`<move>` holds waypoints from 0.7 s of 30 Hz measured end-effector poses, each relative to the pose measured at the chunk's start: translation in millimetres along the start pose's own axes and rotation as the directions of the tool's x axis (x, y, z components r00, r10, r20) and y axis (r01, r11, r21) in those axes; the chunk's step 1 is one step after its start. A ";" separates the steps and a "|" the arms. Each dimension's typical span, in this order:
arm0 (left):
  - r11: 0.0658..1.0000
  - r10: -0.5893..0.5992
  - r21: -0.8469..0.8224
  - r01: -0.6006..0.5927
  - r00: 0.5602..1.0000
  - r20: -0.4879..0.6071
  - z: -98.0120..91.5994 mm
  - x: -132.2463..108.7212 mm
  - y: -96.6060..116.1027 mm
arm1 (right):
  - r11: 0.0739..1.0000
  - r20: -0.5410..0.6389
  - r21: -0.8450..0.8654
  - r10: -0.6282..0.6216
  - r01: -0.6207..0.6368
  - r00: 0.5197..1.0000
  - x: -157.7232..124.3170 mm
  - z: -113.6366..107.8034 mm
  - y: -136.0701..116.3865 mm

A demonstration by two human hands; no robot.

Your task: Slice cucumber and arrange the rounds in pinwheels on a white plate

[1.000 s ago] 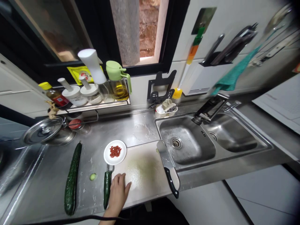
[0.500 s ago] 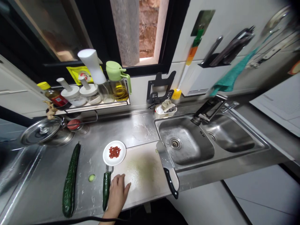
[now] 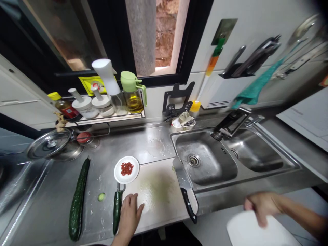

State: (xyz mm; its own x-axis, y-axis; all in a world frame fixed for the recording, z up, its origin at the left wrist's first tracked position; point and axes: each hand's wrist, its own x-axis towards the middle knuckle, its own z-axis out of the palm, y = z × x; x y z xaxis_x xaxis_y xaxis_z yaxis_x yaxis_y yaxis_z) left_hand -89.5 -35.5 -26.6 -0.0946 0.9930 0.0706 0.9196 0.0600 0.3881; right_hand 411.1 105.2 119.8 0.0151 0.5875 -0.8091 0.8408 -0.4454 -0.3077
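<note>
The right hand [image 3: 263, 205], blurred, held a white dish [image 3: 256, 232] clear of the worktop [image 3: 56, 191], beyond its front edge and well to the right of the cutting board [image 3: 151, 217]. The thumb lay across the near face and the fingers were clamped about the upper rim. The lower part fell out of view; whether it was a plate, bowl or tray could not be told.

Judged by its look, the dish was stiff, smooth and fairly light. A wet grip would likely slip; whether it would break depended on its material, which could not be established. A hold on the rim, thumb on one face and fingers on the other, appeared sound.

The left hand [image 3: 128, 212] rested on the board's left side, thumb apart from the fingers, gripping nothing. Just beside it lay a cut cucumber [image 3: 117, 212], judged firm, with slick skin, best taken around its middle. A knife [image 3: 182, 172] lay along the board's right edge, its handle toward the person.
</note>
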 end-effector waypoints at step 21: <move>0.993 -0.114 -0.036 0.115 0.993 0.036 2.6 -1.4 3.5 | 0.396 0.002 0.914 -0.232 0.093 0.973 195.6 108.0 -246.4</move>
State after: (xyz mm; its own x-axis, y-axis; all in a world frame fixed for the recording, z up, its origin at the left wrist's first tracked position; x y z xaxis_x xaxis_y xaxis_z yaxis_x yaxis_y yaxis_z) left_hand -85.1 -36.3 -27.7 -0.1846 0.9828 -0.0072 0.8883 0.1700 0.4267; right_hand 148.4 256.9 -16.8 -0.1815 0.6737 -0.7164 -0.1604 -0.7390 -0.6543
